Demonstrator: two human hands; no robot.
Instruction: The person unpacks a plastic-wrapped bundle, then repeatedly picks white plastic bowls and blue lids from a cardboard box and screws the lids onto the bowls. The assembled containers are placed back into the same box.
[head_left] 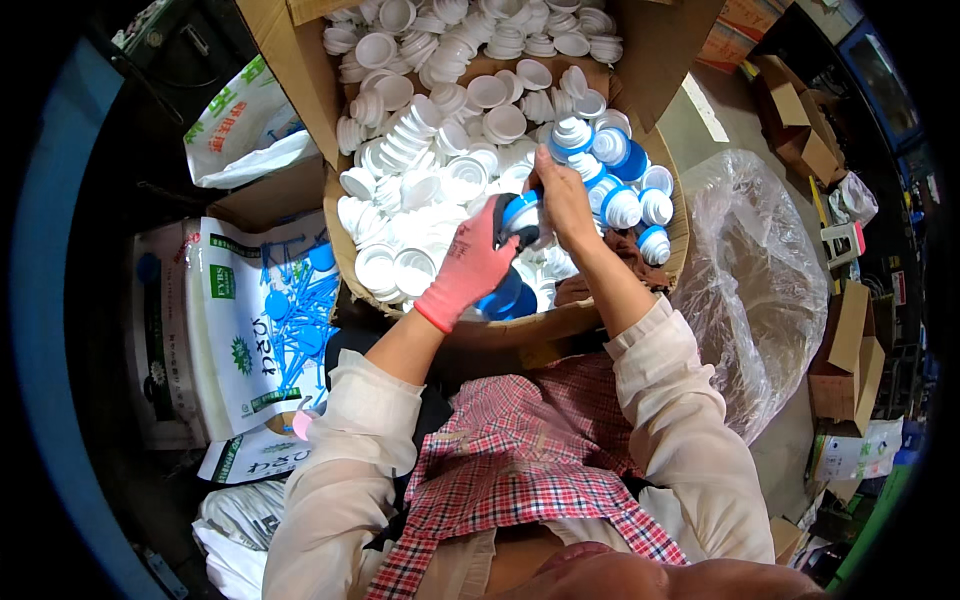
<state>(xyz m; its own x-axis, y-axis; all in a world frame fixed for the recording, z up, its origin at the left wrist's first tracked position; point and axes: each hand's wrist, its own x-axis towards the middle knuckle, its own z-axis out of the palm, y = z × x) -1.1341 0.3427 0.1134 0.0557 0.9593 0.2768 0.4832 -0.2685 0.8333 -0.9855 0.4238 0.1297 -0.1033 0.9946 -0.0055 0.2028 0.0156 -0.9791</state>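
My left hand (pixel 468 262), in a pink glove with black fingertips, is closed around a blue-and-white plastic piece (pixel 520 212) above the box. My bare right hand (pixel 565 205) meets it from the right, its fingers curled against the same piece, whose far side they partly hide. Beneath both hands lies a heap of white, ribbed, stepped plastic cups (pixel 420 185). Right of my right hand sit several white cups with blue bases (pixel 620 207). Blue round parts (pixel 510 297) show below my left wrist, at the box's near side.
The cardboard box (pixel 660 60) has raised flaps. On the left, blue sticks with round discs (pixel 300 310) lie on a printed white sack (pixel 228 345). A clear plastic bag (pixel 750 300) stands at the right, with open cartons (pixel 848 360) beyond. Brown cloth (pixel 640 262) lies in the box.
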